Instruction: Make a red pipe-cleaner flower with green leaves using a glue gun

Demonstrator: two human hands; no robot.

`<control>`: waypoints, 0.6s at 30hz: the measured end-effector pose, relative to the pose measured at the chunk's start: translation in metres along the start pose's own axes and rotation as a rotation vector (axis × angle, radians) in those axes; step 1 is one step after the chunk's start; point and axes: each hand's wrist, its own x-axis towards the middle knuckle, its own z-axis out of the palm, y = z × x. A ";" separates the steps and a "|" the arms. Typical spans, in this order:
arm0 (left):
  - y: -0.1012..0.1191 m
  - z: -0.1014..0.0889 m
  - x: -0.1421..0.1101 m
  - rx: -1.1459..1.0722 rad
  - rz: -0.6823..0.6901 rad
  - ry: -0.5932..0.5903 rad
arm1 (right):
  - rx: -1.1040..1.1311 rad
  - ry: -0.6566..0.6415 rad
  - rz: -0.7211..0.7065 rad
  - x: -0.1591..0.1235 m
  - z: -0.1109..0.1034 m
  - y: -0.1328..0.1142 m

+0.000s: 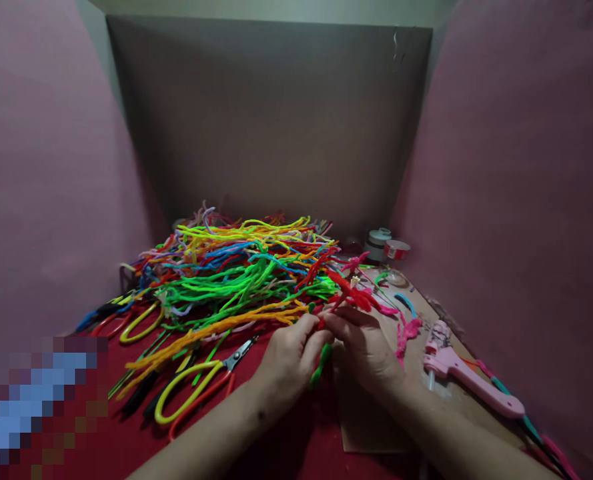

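Table (296, 443), red, bears it all. Toward its far edge sprawls the wire pile (246, 287), likely heaped there for easy plucking. A board (371, 427) lies toward the right edge, perhaps as a glue mat; by its right side sits the glue gun (476, 385), handle toward the near right, seemingly ready to grab. Nearer scissors (232, 361) point their handles at the near edge, presumably likewise. By the board's left edge, left hand (289, 351) and right hand (371, 351) pinch red wire (321, 324) beneath the flower (359, 297), fingertips nearly touching, I'd guess to steady it.

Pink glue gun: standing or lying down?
Lying down: the pink glue gun rests beside the right hand, its handle stretched along the surface.
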 end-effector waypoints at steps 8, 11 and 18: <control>0.000 -0.004 0.007 -0.066 -0.065 0.044 | -0.089 -0.102 0.000 -0.003 0.001 -0.008; 0.005 -0.006 0.010 -0.421 -0.269 -0.100 | -0.011 -0.117 0.054 0.000 -0.003 -0.004; 0.001 -0.012 0.007 -0.934 -0.393 -0.359 | 0.076 -0.162 0.045 0.002 -0.003 -0.007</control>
